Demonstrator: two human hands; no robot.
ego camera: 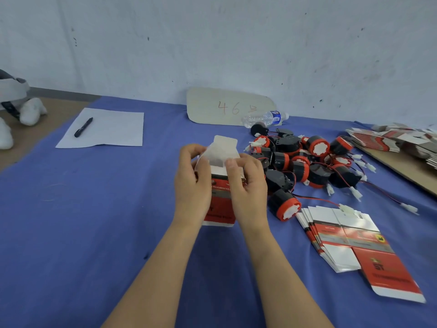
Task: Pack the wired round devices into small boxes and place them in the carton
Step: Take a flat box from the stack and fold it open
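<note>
The left fingers [190, 151] curl over the left side of the box top, onto a white side flap. The right fingertips [233, 163] pinch the flap beside it from the right. Both sets of fingers are bent close on the card, not spread. The left hand [192, 185] and right hand [248, 188] hold the box [220, 207] upright between them, at the middle of the blue cloth [94, 221], red front toward the camera. Whether its base touches the cloth I cannot tell. The top is open, and the long white lid flap [225, 142] stands up behind the fingers. What is inside is hidden.

Just right of the right hand lies the heap of devices [307, 162]: round black bodies with red rims, their red-and-black wires and white plugs trailing to the right. The nearest device [285, 207] lies on its side, and its wire runs onto a fanned stack of flat boxes [343, 237] at the near right. A far stack [402, 140] of the same printed card lies on a brown board [402, 169] at the right edge.

Beyond the heap a bottle [266, 118] lies on its side in front of a card [212, 105] marked 46, which stands against the wall. At the far left, well apart from the hands, a pen [83, 127] lies on a sheet of paper [113, 131].
</note>
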